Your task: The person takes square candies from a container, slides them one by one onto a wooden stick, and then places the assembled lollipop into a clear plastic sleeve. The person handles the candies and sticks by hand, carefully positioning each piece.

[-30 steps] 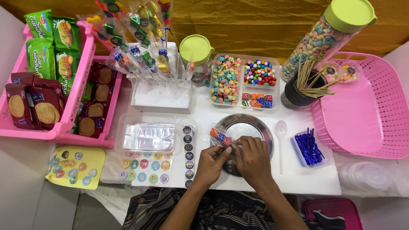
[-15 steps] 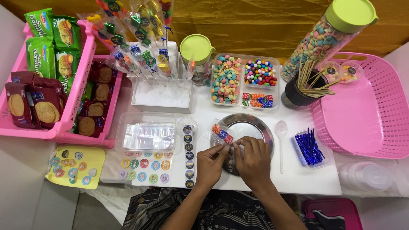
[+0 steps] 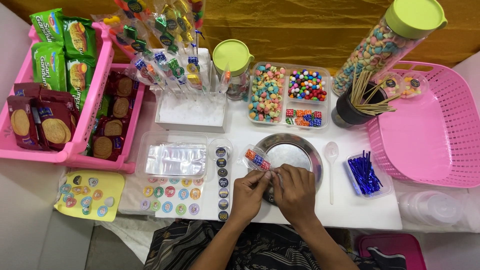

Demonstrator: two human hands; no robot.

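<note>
Pretty bright, even light from overhead, shadows stay soft. Some glare on the round metal tray [image 3: 292,152] and foil bags [image 3: 176,159]. Sharp overall, slight wide-angle bending at the edges.

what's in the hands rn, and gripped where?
Both hands, left hand and right hand, pinch a small clear candy bag at its near end, over the metal plate; the candy-filled end sticks out free.

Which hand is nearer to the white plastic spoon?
Right. The right hand lies just left of the white plastic spoon, over the metal plate; the left hand sits farther left.
</note>
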